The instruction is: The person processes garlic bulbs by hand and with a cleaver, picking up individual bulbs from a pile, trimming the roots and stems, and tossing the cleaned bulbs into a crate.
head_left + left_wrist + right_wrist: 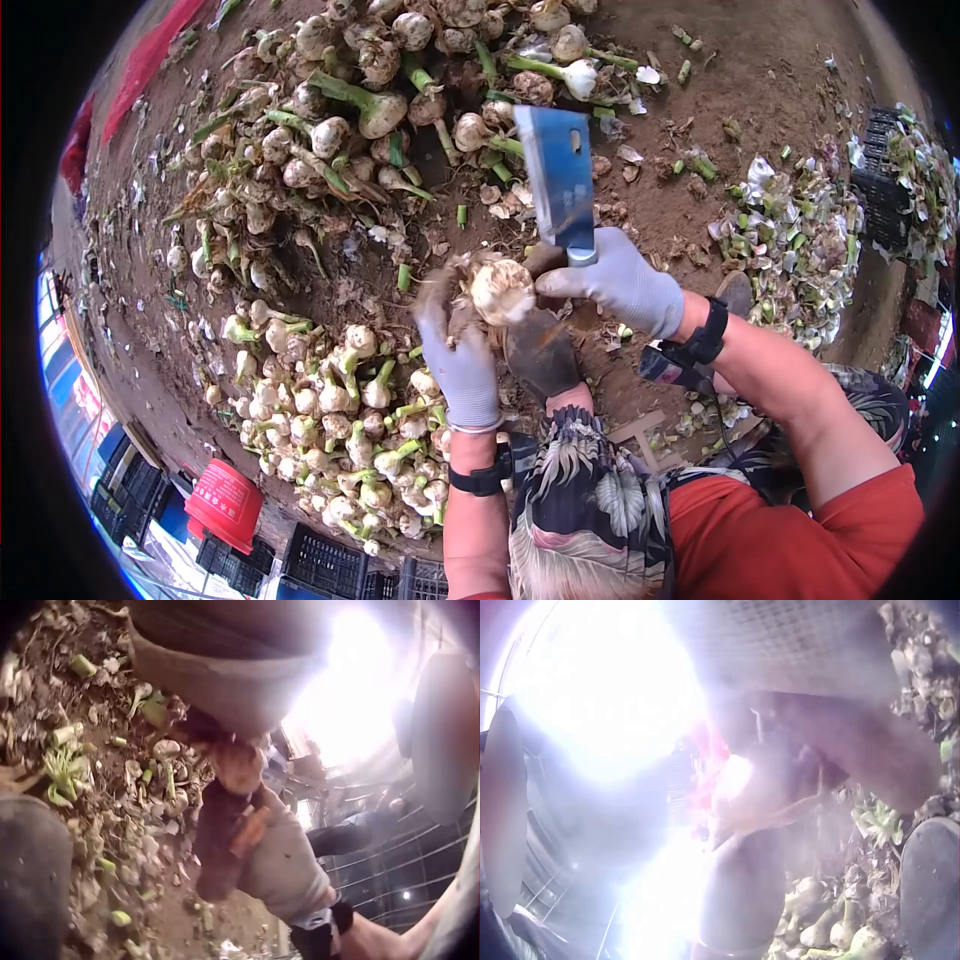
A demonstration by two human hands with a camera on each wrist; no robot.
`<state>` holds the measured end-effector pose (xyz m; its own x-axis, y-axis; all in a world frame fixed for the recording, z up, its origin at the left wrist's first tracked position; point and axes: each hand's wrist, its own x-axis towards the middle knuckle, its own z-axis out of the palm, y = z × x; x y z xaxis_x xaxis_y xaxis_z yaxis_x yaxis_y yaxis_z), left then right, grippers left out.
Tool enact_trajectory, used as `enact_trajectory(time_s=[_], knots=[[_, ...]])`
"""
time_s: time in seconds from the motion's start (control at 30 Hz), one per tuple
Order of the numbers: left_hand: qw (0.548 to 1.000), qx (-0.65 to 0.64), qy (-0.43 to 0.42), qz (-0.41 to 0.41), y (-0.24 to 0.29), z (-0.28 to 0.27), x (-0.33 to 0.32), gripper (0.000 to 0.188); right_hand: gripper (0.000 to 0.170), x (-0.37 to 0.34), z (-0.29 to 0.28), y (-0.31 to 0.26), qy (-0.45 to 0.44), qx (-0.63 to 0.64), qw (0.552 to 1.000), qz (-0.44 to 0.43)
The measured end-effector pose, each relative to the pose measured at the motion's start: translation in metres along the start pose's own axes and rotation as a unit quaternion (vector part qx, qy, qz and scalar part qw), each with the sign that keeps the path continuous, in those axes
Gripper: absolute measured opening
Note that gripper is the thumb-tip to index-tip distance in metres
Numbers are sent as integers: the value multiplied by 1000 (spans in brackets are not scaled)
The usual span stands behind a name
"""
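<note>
In the head view, a garlic bulb (502, 292) with a pale, freshly bared surface sits at the fingertips of my gloved left hand (462, 365), which holds it. The hand is slightly blurred. Just right of the bulb, my gloved right hand (632, 285) grips the handle of a cleaver (560, 180). Its broad bluish blade points up and away, above the bulb. From the left wrist, the gloved right hand (283, 859) shows beyond the left one. Glare washes out much of the right wrist view, leaving the fingers there indistinct.
Untrimmed garlic (380, 115) with stalks is heaped at the far side. Stubby-stalked bulbs (335, 400) lie at lower left. Peel and stem scraps (790, 250) cover the ground at right, beside a black crate (880, 150). A red bucket (225, 505) stands near black crates (322, 560). A shoe (540, 352) is below the bulb.
</note>
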<state>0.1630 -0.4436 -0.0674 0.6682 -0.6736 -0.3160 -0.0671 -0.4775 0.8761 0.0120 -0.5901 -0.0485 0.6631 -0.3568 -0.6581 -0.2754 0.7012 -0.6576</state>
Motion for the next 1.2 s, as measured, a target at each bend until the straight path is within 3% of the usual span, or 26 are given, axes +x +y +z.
enact_trajectory(time_s=[0.07, 0.1, 0.17, 0.2, 0.23, 0.27, 0.3, 0.33, 0.4, 0.57, 0.6, 0.63, 0.67, 0.7, 0.73, 0.77, 0.8, 0.87, 0.93, 0.97, 1.0, 1.07, 1.13, 1.2], knots=[[981, -156, -75, -90, 1, -8, -5, 42, 25, 4, 8, -1, 17, -138, 988, -64], [981, -157, -72, -88, 3, -11, -5, 42, 25, 6, 7, 1, 18, -154, 984, -83], [990, 11, -119, 70, 5, -18, -9, 47, 24, 9, 5, 5, 15, -214, 973, -87], [991, 10, -118, 70, 9, -18, -13, 47, 23, 11, 4, 6, 13, -273, 957, -94], [960, -252, -116, -42, 15, -15, -20, 49, 23, 12, 5, 11, 13, -274, 957, -94], [850, -493, -106, -151, 18, -14, -25, 52, 21, 12, 9, 17, 9, -328, 936, -126], [933, -313, -142, -104, 2, -13, -23, 56, 20, 12, 12, 21, 5, -381, 911, -158], [883, -425, -117, -161, -3, -6, -20, 51, 20, 12, 14, 25, 5, -381, 911, -160], [840, -499, -60, -205, -21, -1, -15, 42, 18, 12, 17, 27, 49, -445, 882, -146], [844, -505, -46, -173, -39, -12, -16, 37, 21, 20, 8, 33, 81, -412, 898, -131], [836, -521, -67, -159, -39, -18, -15, 38, 23, 26, -6, 50, 22, -523, 849, -71], [890, -427, -38, -154, -23, -30, -21, 41, 24, 28, -20, 58, -36, -624, 781, -8], [887, -436, -108, -107, -14, -50, -21, 44, 25, 18, -29, 59, 22, -583, 812, -2], [922, -370, -66, -96, 13, -70, -27, 39, 26, 6, -37, 61, 70, -538, 840, 5], [973, -164, -111, -121, 19, -104, -25, 28, 27, -5, -50, 60, 114, -453, 884, -3], [975, 17, -175, -135, -3, -136, -29, 22, 28, -11, -61, 54, 162, -464, 871, 8], [933, 242, -194, -179, -10, -150, -31, 24, 28, -15, -71, 49, 211, -474, 855, 18], [882, 432, -177, -67, 3, -133, -18, 32, 29, -13, -82, 51, 243, -434, 867, 21], [968, 148, -104, -172, 32, -80, 20, 41, 30, -7, -85, 47, 276, -400, 874, 23], [985, 150, -83, -22, 29, -51, 47, 49, 30, -3, -75, 41, 266, -369, 891, -3], [983, 168, -71, -10, 36, -22, 70, 52, 30, 1, -67, 35, 255, -337, 906, -30], [954, 280, -30, 103, 30, 33, 127, 61, 31, 6, -63, 30, 249, -321, 914, -17], [879, 446, -163, -49, 33, 71, 179, 60, 30, 10, -66, 30, 245, -341, 907, -31], [893, 427, -140, -32, 25, 85, 188, 57, 29, 11, -65, 19, 254, -289, 922, -52]])
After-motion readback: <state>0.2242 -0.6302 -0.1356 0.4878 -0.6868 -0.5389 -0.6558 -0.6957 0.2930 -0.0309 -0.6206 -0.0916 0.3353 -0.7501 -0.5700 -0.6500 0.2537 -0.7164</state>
